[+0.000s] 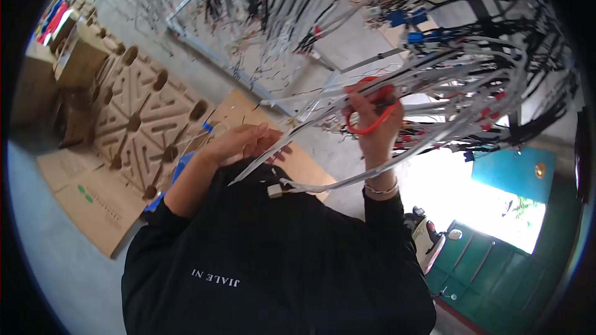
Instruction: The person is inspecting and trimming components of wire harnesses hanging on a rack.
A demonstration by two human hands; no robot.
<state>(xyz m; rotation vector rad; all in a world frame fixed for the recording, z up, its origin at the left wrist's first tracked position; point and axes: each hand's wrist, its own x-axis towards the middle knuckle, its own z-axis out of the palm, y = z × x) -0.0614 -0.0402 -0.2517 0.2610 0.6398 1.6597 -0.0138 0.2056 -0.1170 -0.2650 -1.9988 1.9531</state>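
Currently your right hand (377,123) is gripping red-handled scissors (371,129) among white cables (428,77); your left hand (245,142) is hovering near their ends, its hold unclear; cables crowding the scissors could be inviting a stray nick.

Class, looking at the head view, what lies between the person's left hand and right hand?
In the head view, white wires run between the left hand and right hand, with brown cardboard behind them.
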